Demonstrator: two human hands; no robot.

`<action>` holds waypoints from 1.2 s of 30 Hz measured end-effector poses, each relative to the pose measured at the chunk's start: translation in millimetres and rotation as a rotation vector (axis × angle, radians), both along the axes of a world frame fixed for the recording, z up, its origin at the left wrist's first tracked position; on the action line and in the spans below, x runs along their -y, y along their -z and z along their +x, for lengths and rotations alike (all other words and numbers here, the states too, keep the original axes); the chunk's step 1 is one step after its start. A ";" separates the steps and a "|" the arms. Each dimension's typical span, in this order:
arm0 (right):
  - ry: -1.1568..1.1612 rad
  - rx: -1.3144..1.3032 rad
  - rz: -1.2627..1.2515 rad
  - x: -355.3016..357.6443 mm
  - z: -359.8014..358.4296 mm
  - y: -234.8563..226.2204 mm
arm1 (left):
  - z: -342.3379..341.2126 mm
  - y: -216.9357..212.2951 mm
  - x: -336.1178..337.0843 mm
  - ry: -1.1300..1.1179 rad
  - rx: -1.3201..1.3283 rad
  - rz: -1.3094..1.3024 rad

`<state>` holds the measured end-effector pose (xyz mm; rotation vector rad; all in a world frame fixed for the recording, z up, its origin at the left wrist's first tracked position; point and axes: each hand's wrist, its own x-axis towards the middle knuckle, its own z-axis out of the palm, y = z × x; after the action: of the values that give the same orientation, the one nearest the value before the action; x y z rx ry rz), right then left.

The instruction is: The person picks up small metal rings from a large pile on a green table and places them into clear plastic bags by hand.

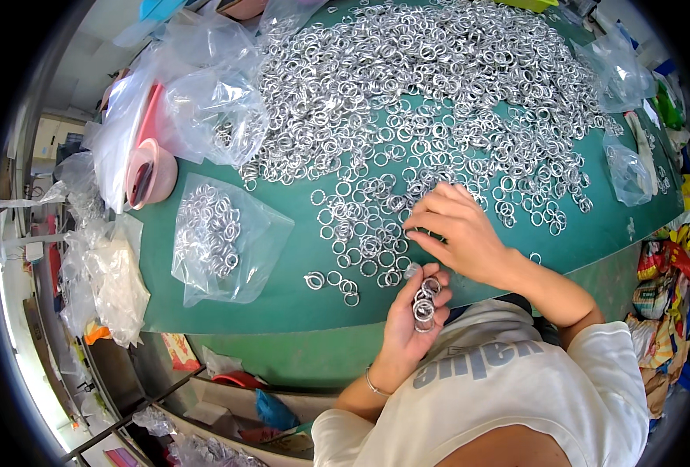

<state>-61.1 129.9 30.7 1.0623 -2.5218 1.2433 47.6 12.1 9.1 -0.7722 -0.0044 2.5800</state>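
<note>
A great many silvery metal rings [438, 54] are heaped and scattered over the green tabletop. My left hand [411, 319], palm up by the table's near edge, is closed around several of these rings [424, 302]. Above it and slightly to the right, my right hand [458, 233] reaches over the near part of the heap. Its fingers are bent, and thumb and index finger come together at the rings; what lies between them is hidden. Left of both hands, a clear plastic bag [263, 233] lies flat with a clump of rings inside.
A pink cup [154, 173] stands at the table's left side, beside clear plastic bags [213, 101]. Another clear bag [626, 171] lies at the right edge. Below the table's near edge are open compartments with a blue bag [276, 410]. Colourful packages [656, 268] are piled at far right.
</note>
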 end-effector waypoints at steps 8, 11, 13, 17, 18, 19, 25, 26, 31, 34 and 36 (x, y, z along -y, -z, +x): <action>0.043 -0.181 0.360 24.8 -1.1 15.6 | 13.5 -0.1 15.1 0.035 -0.215 -0.456; 0.056 -0.156 0.323 26.2 -1.6 15.7 | 14.7 -1.4 25.6 0.026 -0.426 -0.877; 0.058 -0.167 0.332 27.5 -1.4 15.6 | 7.8 -12.5 32.6 0.095 -0.534 -1.431; 0.010 -0.094 0.297 26.1 1.9 12.6 | -6.1 -13.7 37.6 0.127 -0.573 -2.151; -0.007 -0.070 0.290 25.6 2.9 12.6 | -7.3 -15.2 37.2 0.171 -0.581 -2.201; 0.001 -0.069 0.308 26.1 2.7 12.9 | -8.9 -16.2 36.7 0.216 -0.591 -2.250; 0.056 -0.062 0.270 24.0 0.4 10.0 | -18.9 -14.8 35.5 0.393 -0.661 -2.393; 0.063 -0.013 0.210 19.0 0.0 10.3 | -19.5 -14.7 35.8 0.405 -0.674 -2.412; 0.130 0.157 -0.044 -8.1 -5.5 -2.9 | -20.3 -6.1 37.9 0.217 -0.662 -2.240; 0.163 0.265 -0.009 -43.1 -11.4 -17.5 | -20.3 -8.5 47.0 0.132 -0.586 -1.759; 0.143 0.886 -0.484 -67.9 -12.8 -6.3 | -22.6 -14.6 54.9 0.108 -0.425 -1.088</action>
<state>-73.9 197.9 37.0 0.2134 -2.4613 2.5011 24.9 -42.8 23.6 -0.4754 1.5968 2.4487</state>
